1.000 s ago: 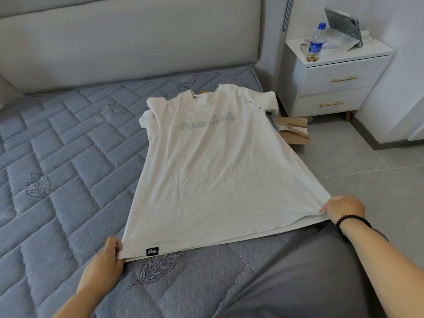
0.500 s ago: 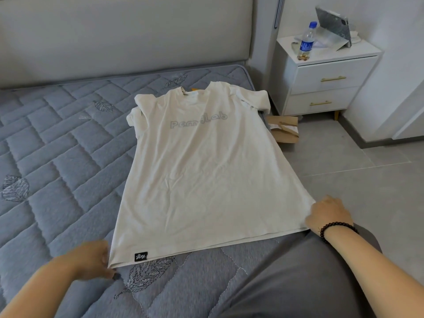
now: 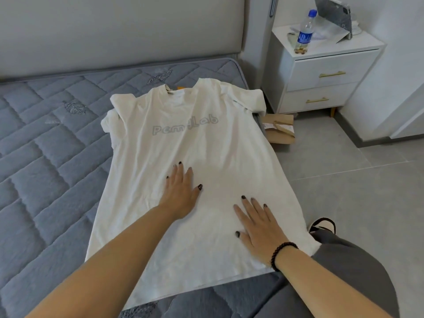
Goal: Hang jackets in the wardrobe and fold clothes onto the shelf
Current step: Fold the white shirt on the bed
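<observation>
A white T-shirt (image 3: 206,143) with grey lettering on the chest lies spread flat, front up, on the grey quilted mattress (image 3: 46,168), collar toward the headboard. My left hand (image 3: 181,191) lies flat on the shirt's middle, fingers straight and pointing to the collar. My right hand (image 3: 259,226) presses flat on the shirt lower down and to the right, near the bed's edge, a dark bead bracelet on its wrist. Both sleeves sit partly bunched at the shoulders.
A white nightstand (image 3: 325,72) with two gold-handled drawers stands right of the bed, bearing a water bottle (image 3: 304,33) and a propped tablet (image 3: 332,16). A brown cardboard package (image 3: 280,129) lies on the tiled floor beside the mattress. The padded headboard (image 3: 119,31) backs the bed.
Both hands let go of the shirt's hem corners and moved up onto the middle of the shirt, now lying flat on it. The view has shifted closer over the bed.
</observation>
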A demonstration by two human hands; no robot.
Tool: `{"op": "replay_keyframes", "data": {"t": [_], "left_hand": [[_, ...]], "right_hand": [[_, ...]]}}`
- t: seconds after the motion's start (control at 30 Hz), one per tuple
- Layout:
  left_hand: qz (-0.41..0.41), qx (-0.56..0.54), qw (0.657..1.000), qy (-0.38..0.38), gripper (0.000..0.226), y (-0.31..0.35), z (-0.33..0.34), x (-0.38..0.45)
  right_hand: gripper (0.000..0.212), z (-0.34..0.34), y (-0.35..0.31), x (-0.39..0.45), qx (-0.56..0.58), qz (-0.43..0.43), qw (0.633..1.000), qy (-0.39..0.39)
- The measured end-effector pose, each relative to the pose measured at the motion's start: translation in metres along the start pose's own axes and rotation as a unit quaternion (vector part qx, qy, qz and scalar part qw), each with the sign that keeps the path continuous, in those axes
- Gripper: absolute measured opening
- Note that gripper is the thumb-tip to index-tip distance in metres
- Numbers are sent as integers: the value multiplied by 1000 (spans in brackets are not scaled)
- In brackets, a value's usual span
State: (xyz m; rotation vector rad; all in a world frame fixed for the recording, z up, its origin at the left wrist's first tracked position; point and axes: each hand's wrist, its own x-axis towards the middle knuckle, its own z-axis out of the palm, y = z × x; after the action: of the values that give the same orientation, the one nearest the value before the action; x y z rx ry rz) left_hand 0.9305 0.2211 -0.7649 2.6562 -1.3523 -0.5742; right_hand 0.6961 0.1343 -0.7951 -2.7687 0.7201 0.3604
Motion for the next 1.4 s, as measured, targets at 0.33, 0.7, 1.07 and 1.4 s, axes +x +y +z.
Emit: {"op": "replay_keyframes", "data": {"t": [0.33,0.7,1.07,1.4], "left_hand": [[12,73,997,19,72,50,4,149],[29,106,986,124,76,34,40,166],[39,94,989,107,73,39,33,164],[40,107,988,105,73,38,31,165]], "right_hand": [[33,-15,48,39,130,21,971,200],[27,-109,154,263,498,274,758,320],[17,-187,216,364,456,280,790,301],[52,-196,266,340,806,274,496,168]]}}
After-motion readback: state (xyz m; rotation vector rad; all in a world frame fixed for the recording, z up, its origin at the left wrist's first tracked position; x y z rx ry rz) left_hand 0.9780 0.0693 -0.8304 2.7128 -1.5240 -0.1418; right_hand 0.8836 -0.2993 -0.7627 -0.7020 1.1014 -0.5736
